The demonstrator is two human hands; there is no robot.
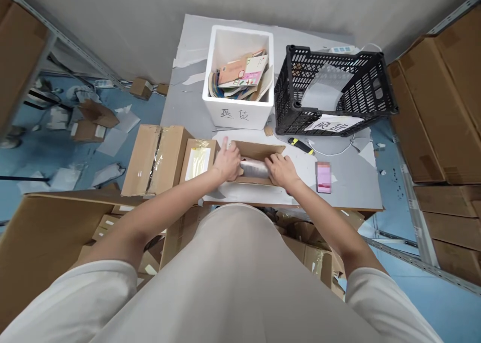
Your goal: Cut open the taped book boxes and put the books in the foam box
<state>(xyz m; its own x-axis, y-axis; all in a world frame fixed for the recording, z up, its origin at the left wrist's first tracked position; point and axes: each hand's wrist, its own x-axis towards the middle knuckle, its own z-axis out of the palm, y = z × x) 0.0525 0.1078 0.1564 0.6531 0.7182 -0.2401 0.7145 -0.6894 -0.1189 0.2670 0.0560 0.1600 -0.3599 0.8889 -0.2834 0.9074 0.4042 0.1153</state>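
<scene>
An open cardboard box (259, 148) lies on the table in front of me, its top facing up. Inside it is a shiny, clear-wrapped packet (254, 169); what the wrapping covers cannot be made out. My left hand (227, 163) grips the box's left end, thumb raised and fingers curled over the edge. At the opposite end, my right hand (281, 169) has its fingers bent over the rim and down beside the packet. Some fingertips of both hands are hidden inside the box.
A white foam box (236, 113) of booklets and a black crate (336, 117) stand behind. To the right lie a yellow-black utility knife (300, 145) and a phone (323, 177). Taped cartons (171, 152) sit at left. Below the table edge are more cardboard boxes (304, 252).
</scene>
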